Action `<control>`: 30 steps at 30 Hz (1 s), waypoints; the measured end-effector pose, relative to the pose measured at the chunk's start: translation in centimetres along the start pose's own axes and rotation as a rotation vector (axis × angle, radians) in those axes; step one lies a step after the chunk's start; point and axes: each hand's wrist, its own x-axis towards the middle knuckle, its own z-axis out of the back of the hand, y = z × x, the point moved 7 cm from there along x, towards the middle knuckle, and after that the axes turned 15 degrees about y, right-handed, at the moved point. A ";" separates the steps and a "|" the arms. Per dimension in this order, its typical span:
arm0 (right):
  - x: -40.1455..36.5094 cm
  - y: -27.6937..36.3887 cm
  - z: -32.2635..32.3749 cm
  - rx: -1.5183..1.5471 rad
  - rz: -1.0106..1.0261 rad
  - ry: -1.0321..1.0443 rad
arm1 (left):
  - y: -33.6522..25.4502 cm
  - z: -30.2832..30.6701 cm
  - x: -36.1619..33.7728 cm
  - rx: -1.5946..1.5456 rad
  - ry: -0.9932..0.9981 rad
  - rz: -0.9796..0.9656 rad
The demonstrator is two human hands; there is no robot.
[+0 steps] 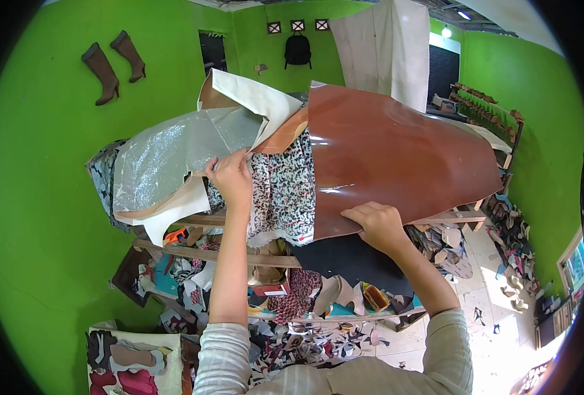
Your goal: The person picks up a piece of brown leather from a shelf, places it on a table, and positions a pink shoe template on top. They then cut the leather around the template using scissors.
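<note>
A large glossy brown sheet (397,151) lies across the right part of the work surface. My right hand (375,224) rests on its front edge, fingers spread and lying flat. At the left, my left hand (230,172) has its fingers closed at the edge of a silvery-grey sheet (167,148); what they pinch, if anything, is hidden. Behind that hand, a white folded piece (255,95) with a tan underside stands up. Black-and-white speckled fabric (282,187) shows between the silvery and brown sheets.
Below the work surface, a shelf holds scraps, a patterned red cloth (295,296) and a small yellow-brown tray (375,297). Many offcuts (305,342) cover the floor. Wooden rails (219,253) run along the front. Shoe shapes (489,108) fill a rack at the right.
</note>
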 end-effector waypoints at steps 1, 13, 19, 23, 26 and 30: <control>0.0 0.1 0.0 -0.003 0.001 0.003 | 0.0 -0.1 0.0 0.000 0.001 0.001; 0.0 -0.6 0.5 0.000 0.040 -0.119 | 0.6 0.6 2.0 -0.019 -0.123 0.132; -1.4 1.1 4.6 0.022 0.111 -0.271 | -3.2 0.9 0.5 0.082 0.129 -0.006; -2.4 2.2 10.3 0.012 0.125 -0.379 | -7.4 -0.1 -0.3 0.278 0.237 -0.227; -2.6 1.6 14.9 0.011 0.076 -0.471 | -8.4 -0.3 0.6 0.296 0.231 -0.230; -2.7 1.6 18.1 -0.012 0.067 -0.482 | -11.7 0.1 1.1 -0.034 0.172 -0.436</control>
